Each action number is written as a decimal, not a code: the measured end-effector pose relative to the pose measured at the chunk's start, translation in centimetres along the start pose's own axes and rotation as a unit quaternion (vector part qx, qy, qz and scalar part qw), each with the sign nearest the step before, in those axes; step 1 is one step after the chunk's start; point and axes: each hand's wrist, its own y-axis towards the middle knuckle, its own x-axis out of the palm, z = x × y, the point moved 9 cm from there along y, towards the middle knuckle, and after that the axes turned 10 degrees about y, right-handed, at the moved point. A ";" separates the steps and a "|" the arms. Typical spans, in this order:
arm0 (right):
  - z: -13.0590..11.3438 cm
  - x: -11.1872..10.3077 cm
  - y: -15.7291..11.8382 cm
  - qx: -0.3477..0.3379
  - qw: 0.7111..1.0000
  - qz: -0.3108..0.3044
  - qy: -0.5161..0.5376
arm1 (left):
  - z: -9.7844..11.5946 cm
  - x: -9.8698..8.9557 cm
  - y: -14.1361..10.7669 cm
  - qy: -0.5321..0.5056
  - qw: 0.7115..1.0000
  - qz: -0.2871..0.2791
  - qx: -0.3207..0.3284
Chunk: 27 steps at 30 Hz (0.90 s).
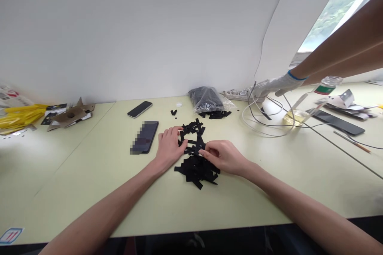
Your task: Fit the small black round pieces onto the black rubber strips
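Small black flat strips lie loose on the pale green table in front of me, with a dense black pile (pixel 197 169) nearest my body and a looser group (pixel 194 127) behind it. My left hand (pixel 170 144) rests at the left of the looser strips, its thumb and fingers apart around the edge of them. To the right, my right hand (pixel 224 154) is closed in a pinch, thumb and forefinger at a black strip (pixel 199 142) between the two groups. Its other fingers are curled in. Tiny dark bits among the strips are too small to name.
A clear plastic bag (pixel 206 99) of black material stands by the wall. Two phones, one dark (pixel 149 137) and one smaller (pixel 140 109), lie left. At right, a person's gloved hand (pixel 275 87) is near a power strip (pixel 239 95), cables and a tilted bottle (pixel 320 91).
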 end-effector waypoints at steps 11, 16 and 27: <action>-0.2 -0.2 0.0 -0.008 1.000 0.010 -0.012 | -0.5 -0.1 0.3 0.003 0.999 -0.049 -0.008; 0.0 -0.2 0.1 -0.004 1.000 0.005 -0.013 | 0.1 0.0 0.2 -0.008 0.999 -0.045 0.026; 0.4 0.2 0.2 0.006 1.000 -0.013 -0.015 | 1.0 0.4 -0.4 -0.039 0.995 -0.051 0.075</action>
